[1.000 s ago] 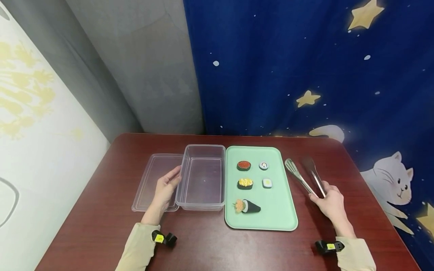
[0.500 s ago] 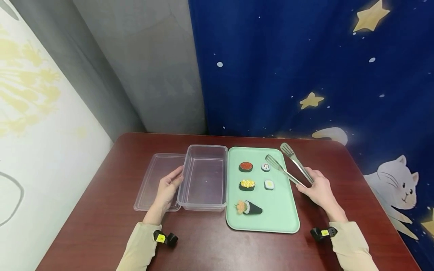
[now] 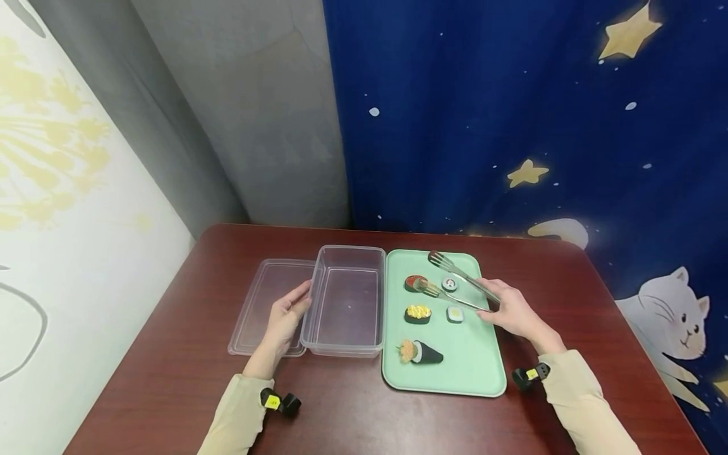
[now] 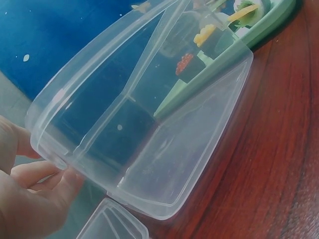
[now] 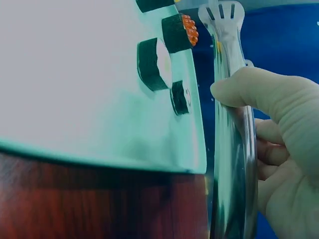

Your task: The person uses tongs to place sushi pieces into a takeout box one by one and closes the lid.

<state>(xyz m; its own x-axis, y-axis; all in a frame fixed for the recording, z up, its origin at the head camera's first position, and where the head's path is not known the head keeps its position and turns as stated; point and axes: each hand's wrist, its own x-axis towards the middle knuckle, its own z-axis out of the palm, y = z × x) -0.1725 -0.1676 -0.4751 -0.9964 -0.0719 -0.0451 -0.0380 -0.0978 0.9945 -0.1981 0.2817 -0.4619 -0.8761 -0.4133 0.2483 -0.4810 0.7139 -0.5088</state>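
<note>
My left hand pinches the left rim of an open clear plastic container. My right hand holds metal tongs by their arms, the tongs spread over the green tray. In the head view, one slotted tip partly covers the red-topped sushi; I cannot tell whether they touch. Between the tong arms shows a small round sushi roll. Nearer me on the tray lie a yellow-topped sushi, a roll with a yellow centre and a dark cone-shaped hand roll.
The container's clear lid lies flat at its left, partly behind my left hand. Container and tray stand side by side on a dark red wooden table. Behind the table hang a grey curtain and a blue starry curtain.
My right hand has brought the tongs leftward from the table on the tray's right to above the tray, and their arms have spread. My left hand stays at the container.
</note>
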